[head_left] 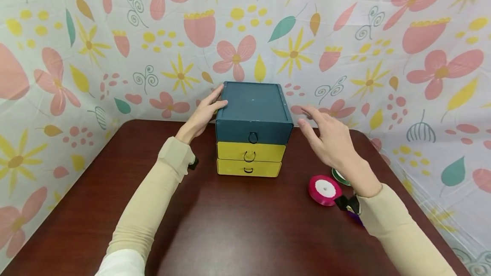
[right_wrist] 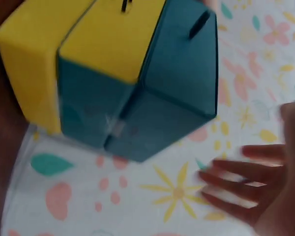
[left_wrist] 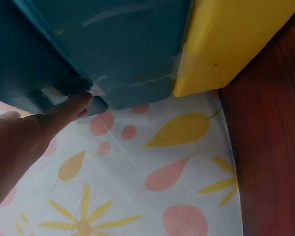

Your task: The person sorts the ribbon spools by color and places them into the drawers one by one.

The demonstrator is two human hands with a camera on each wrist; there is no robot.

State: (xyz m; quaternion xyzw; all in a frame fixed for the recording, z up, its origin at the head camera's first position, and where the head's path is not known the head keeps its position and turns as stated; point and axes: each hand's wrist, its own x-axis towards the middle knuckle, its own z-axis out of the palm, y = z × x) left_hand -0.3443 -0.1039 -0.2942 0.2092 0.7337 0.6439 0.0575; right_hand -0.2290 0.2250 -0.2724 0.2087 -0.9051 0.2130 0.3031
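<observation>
A small stacked drawer box stands at the back middle of the table, with a dark teal top drawer and two yellow drawers below, each with a loop pull on its front. My left hand rests against the upper left side of the teal part, its fingers stretched along the edge. In the left wrist view, the fingertips touch the teal side near the back. To the right of the box, my right hand hovers apart from it with fingers spread and nothing held. All the drawers look closed.
On the right of the table lie a crimson ribbon spool, a green spool and a purple item, the last two partly hidden by the right arm. Close behind the box hangs a flower-patterned cloth.
</observation>
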